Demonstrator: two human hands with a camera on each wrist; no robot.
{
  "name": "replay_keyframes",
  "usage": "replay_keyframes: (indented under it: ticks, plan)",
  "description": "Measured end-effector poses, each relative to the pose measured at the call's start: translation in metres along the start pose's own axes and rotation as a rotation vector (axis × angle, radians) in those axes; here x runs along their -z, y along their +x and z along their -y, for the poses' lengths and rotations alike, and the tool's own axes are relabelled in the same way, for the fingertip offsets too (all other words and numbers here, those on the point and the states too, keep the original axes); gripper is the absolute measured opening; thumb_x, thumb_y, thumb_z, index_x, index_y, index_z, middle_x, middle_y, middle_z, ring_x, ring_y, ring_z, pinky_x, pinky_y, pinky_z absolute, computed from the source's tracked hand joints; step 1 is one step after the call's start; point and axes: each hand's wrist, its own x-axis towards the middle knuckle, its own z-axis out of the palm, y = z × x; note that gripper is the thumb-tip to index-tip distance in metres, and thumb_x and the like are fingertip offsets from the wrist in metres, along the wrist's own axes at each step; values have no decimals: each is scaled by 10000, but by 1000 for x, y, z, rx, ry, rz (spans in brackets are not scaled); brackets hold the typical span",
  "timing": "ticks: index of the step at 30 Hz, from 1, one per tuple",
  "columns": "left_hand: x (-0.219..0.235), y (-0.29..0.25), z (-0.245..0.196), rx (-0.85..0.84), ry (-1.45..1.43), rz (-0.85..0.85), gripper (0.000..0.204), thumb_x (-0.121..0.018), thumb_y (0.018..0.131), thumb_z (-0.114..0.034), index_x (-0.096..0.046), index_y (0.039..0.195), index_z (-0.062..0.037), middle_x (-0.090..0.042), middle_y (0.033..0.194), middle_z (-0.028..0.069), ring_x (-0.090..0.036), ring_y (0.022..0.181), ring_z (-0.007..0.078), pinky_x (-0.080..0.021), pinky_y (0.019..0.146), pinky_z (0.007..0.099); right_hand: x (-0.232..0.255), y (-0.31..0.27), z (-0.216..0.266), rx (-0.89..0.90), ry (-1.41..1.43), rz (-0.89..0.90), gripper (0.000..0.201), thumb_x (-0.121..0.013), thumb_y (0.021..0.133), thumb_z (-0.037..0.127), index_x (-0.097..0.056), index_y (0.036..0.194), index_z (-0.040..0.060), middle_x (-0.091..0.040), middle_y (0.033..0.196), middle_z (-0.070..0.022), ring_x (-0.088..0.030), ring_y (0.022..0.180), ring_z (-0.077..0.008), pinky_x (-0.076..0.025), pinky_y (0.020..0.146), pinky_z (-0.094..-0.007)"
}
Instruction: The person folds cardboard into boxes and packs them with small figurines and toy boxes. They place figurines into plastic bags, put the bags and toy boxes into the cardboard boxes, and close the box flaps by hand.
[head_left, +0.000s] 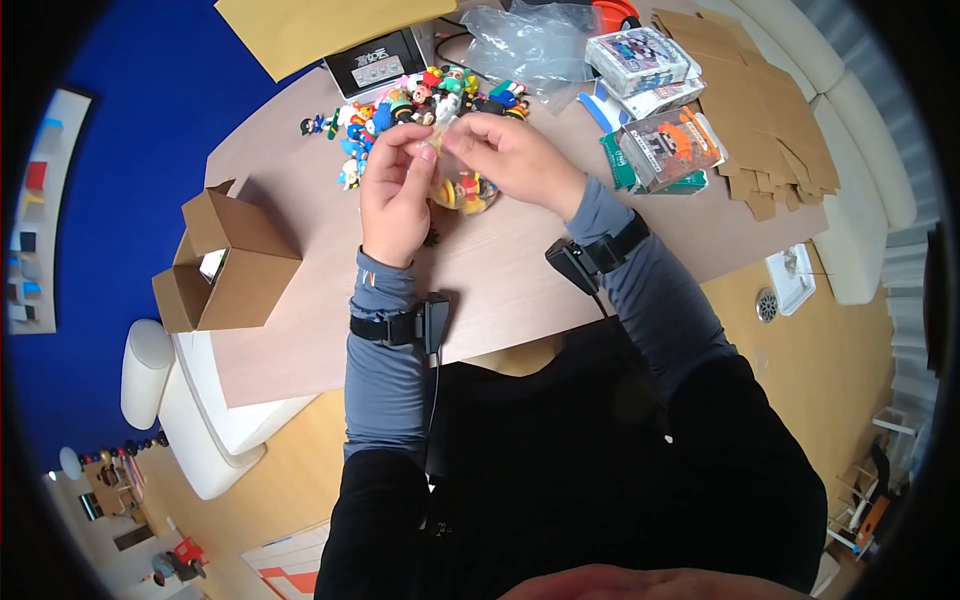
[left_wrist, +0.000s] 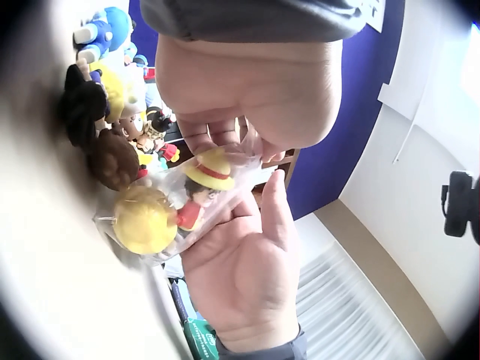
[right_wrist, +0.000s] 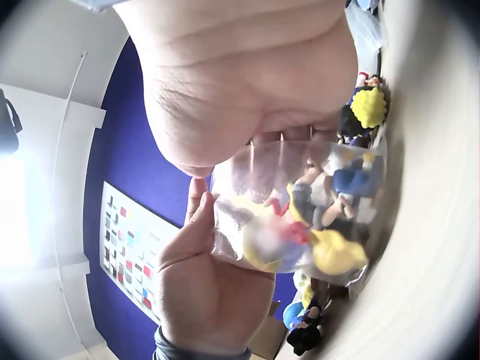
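Observation:
A clear plastic bag [head_left: 478,203] with small toy figures inside hangs between my two hands over the table. Through the plastic in the left wrist view I see a figure [left_wrist: 204,182] in a yellow hat with a red band, next to a round yellow piece [left_wrist: 145,219]. My left hand [head_left: 393,198] pinches the bag's upper edge between thumb and fingers. Opposite it, my right hand [head_left: 522,168] pinches the same edge, thumb turned toward the left thumb. In the right wrist view the bag [right_wrist: 225,225] also shows blue and yellow toy parts.
Just beyond the hands lies a pile of colourful toy figures [head_left: 375,120]. An open cardboard box [head_left: 250,270] stands at left. Boxed toys [head_left: 668,150] are stacked at right beside flattened cardboard [head_left: 765,110]. Crumpled clear plastic [head_left: 530,45] and a black box [head_left: 380,65] sit at the back.

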Motion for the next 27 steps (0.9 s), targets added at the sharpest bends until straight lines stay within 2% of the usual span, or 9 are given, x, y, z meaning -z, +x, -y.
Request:
replay_keyframes:
  ticks: [4,8,10,11,13,20,22,25,27]
  plan:
    - [5,1,3,-10,-38,-118,148,-581,1043,-85,-619,1178,-41,-575,880,-32,-510,772,54,-422,702,213,2,-4,-7,-120,-234,126,356,-766,943,242,-644,1203,33,-678,1047,-23,-610,975,-95,-500,873,-275]
    - [14,3,7,-26,-118,-175,136,-557,1052,-81,-640,1152,-43,-574,882,-37,-489,756,41,-398,677,208,5,-4,-10,-143,-258,185,383,-765,937,215,-617,1232,21,-666,1092,-35,-607,1008,-110,-501,887,-289]
    - [13,4,5,-38,-142,-212,138,-554,1051,-76,-646,1149,-43,-575,888,-38,-482,754,38,-392,673,206,8,-4,-21,-39,-320,160,438,-770,909,308,-633,1194,4,-696,1137,-129,-651,1042,-211,-527,888,-319]
    - [14,4,5,-37,-144,-220,159,-548,1053,-73,-640,1178,-37,-592,917,-31,-496,766,41,-400,684,204,9,-4,-24,-38,-319,160,438,-770,909,308,-633,1194,4,-696,1137,-129,-651,1042,-211,-527,888,-319]
    - [13,5,4,-38,-144,-225,182,-543,1055,-71,-634,1207,-31,-609,945,-24,-510,778,43,-407,696,201,9,-4,-24,-44,-360,182,413,-741,942,158,-562,1278,-1,-627,1194,-64,-579,1073,-128,-501,883,-298]
    - [22,7,14,113,135,-282,229,-520,1047,-72,-729,1134,-32,-607,879,-51,-482,780,23,-391,689,196,9,-1,-14,6,-349,49,325,-718,931,46,-581,1222,-4,-621,1166,-72,-627,1025,-106,-545,823,-266]
    - [22,8,14,175,156,-262,229,-528,1043,-80,-743,1102,-31,-614,881,-53,-497,797,26,-400,702,197,9,1,-18,45,-232,-32,329,-747,881,75,-634,1186,21,-664,1095,-87,-630,938,-156,-535,791,-294]
    - [19,9,12,181,128,-264,226,-542,1032,-97,-755,1056,-25,-642,929,-28,-559,853,59,-443,766,213,10,2,-14,55,-227,20,313,-681,918,-55,-585,1212,-5,-604,1163,-63,-627,1018,-99,-562,815,-243]
    - [23,9,13,193,106,-205,225,-531,1004,-62,-746,993,2,-665,990,22,-607,935,118,-467,870,251,6,0,-7,66,-165,-23,334,-678,915,-65,-581,1230,-8,-587,1162,-60,-617,1040,-105,-563,827,-240]
